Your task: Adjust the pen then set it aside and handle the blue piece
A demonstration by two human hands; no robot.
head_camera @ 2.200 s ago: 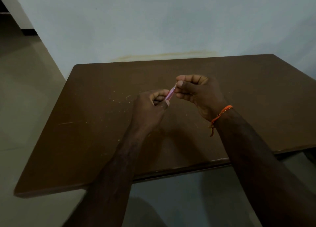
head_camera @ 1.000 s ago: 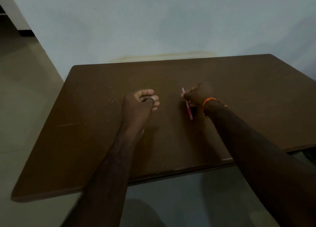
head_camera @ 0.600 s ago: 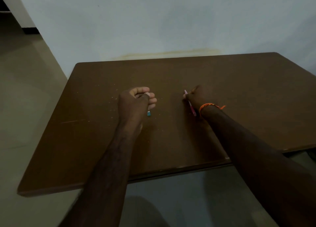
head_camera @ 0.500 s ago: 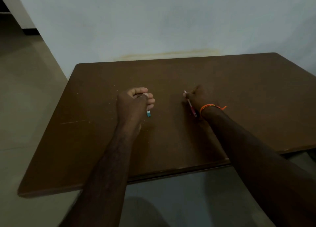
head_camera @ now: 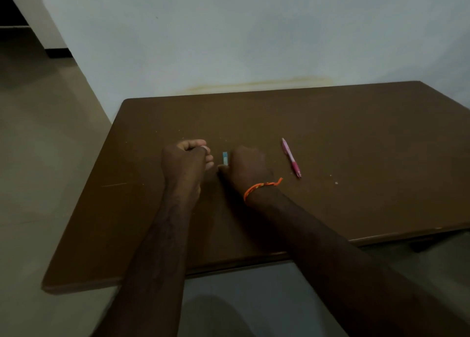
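Resting on the brown desk (head_camera: 356, 138) are two hands: the left hand (head_camera: 187, 162) is curling into a fist, pinching something small and pale. The right hand (head_camera: 248, 167), fingers hidden so its grip is unclear, is touching one small blue piece (head_camera: 225, 158); one pink pen (head_camera: 291, 157) is lying free nearby.

the view is dim and low in contrast, with a cool grey cast on the wall (head_camera: 254, 31). the arms read as near-black shapes with little detail. the brown table (head_camera: 356, 146) takes soft, even light with no glare; faint shadows lie under the left hand (head_camera: 187, 162) and right hand (head_camera: 248, 170). straight edges bow toward the frame's borders. focus is fair, though fine detail is smeared and grainy.
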